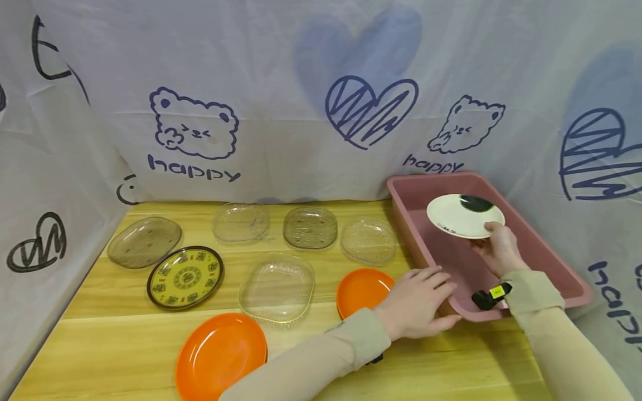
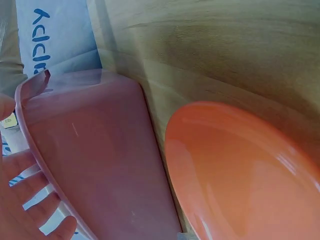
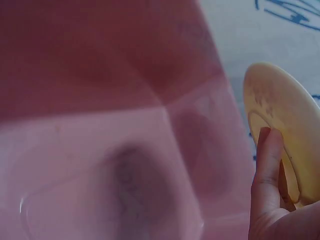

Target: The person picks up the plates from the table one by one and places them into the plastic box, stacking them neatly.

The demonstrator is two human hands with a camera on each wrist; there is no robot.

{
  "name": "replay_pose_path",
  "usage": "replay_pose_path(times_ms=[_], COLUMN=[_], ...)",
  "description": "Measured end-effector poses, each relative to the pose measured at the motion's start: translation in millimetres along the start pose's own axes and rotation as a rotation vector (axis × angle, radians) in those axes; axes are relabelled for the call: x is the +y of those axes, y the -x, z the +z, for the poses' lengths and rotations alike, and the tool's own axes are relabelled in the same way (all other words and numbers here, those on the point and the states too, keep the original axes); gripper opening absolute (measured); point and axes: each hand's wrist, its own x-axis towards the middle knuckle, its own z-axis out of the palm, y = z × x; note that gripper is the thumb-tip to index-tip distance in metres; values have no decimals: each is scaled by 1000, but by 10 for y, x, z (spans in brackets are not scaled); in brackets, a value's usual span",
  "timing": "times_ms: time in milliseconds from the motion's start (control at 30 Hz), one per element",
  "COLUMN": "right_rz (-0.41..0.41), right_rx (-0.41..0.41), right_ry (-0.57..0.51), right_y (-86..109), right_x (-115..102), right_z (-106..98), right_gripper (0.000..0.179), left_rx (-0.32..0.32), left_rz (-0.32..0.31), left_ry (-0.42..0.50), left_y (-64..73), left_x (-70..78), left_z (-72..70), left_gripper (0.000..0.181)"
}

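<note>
My right hand [image 1: 501, 250] holds a white plate [image 1: 453, 214] with a dark green patch, tilted above the inside of the pink basin [image 1: 441, 250]. Its thumb presses the top near the rim. In the right wrist view, fingers [image 3: 270, 155] support the plate's underside at the foot ring. At the basin's near left corner, my left hand [image 1: 416, 301] rests with extended fingers at the rim. The left wrist view shows those fingers [image 2: 32, 187] spread along the basin's edge [image 2: 52, 182]. A small orange plate [image 1: 363, 289] lies beside that hand, partly hidden by it.
Left of the basin, a larger orange plate [image 1: 220, 353], a yellow patterned plate [image 1: 188, 278] and several clear or smoky plates, including a square clear one [image 1: 276, 289], are spread over the wooden table [image 1: 105, 340]. White printed cloth [image 1: 281, 133] hangs behind and at both sides.
</note>
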Motion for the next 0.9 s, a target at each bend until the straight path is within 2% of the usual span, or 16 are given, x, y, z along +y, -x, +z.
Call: replay_pose_path(times_ms=[133, 167, 333, 400, 500, 667, 733, 900], right_rz=[39, 45, 40, 37, 18, -57, -70, -50], right_rx=[3, -1, -41, -51, -65, -73, -73, -79], right_ry=[80, 100, 216, 258, 361, 694, 790, 858], right_y=[-62, -80, -169, -206, -259, -353, -395, -472], right_x=[0, -1, 6, 11, 23, 58, 79, 110], right_z=[-48, -56, -74, -78, -76, -107, -123, -183], right_gripper=[58, 56, 22, 15, 21, 41, 44, 38], left_rx=[18, 24, 47, 59, 73, 78, 78, 66], left_rz=[0, 1, 6, 11, 21, 43, 52, 62], left_ry=[-32, -35, -30, -29, -30, -18, -8, 1], left_y=[-17, -20, -24, -21, -1, 41, 55, 62], left_x=[7, 4, -31, -56, -109, -197, -228, -267], left_z=[28, 33, 58, 70, 79, 52, 29, -9], left_gripper=[56, 56, 54, 53, 53, 54, 54, 57])
